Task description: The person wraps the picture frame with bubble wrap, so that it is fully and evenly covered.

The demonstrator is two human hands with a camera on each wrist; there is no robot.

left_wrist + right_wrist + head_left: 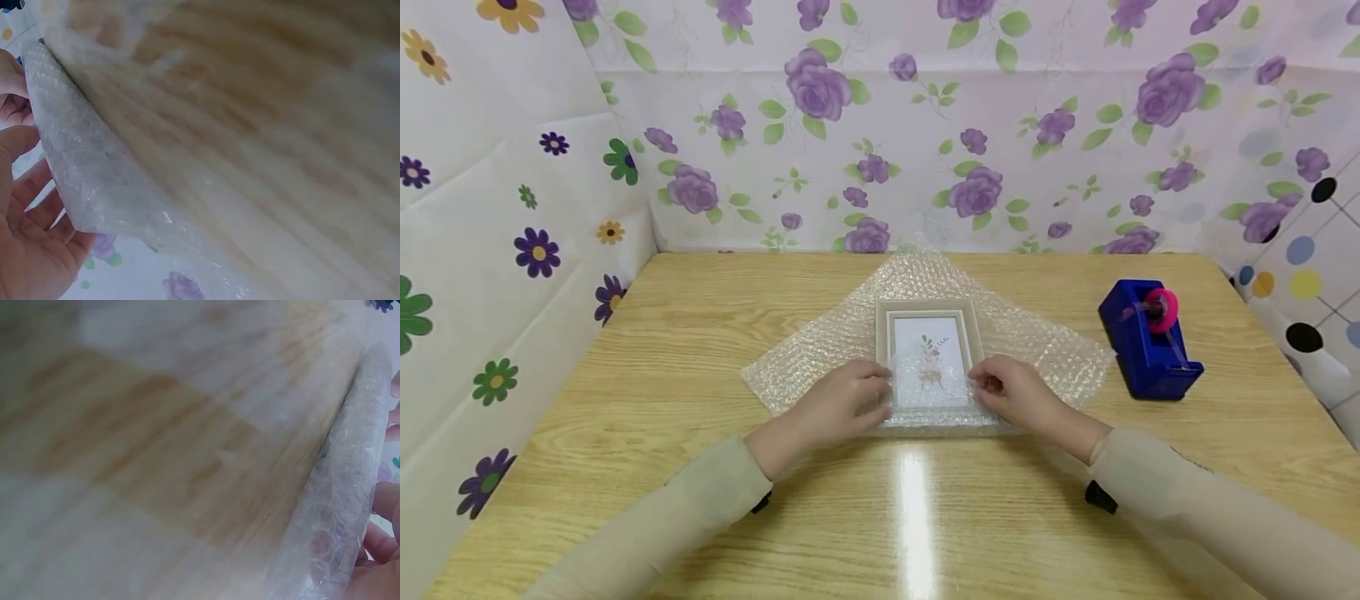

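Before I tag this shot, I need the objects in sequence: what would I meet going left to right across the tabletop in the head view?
Left hand → framed picture → right hand → blue tape dispenser.

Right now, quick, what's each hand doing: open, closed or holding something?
Left hand: closed, holding bubble wrap beside the picture frame.
Right hand: closed, pinching bubble wrap on the frame's other side.

I count one bubble-wrap sheet [1033, 337], one frame [927, 329]; from it, two hands [844, 400] [1021, 397], eight and four o'clock; one tape dispenser [1142, 354], three.
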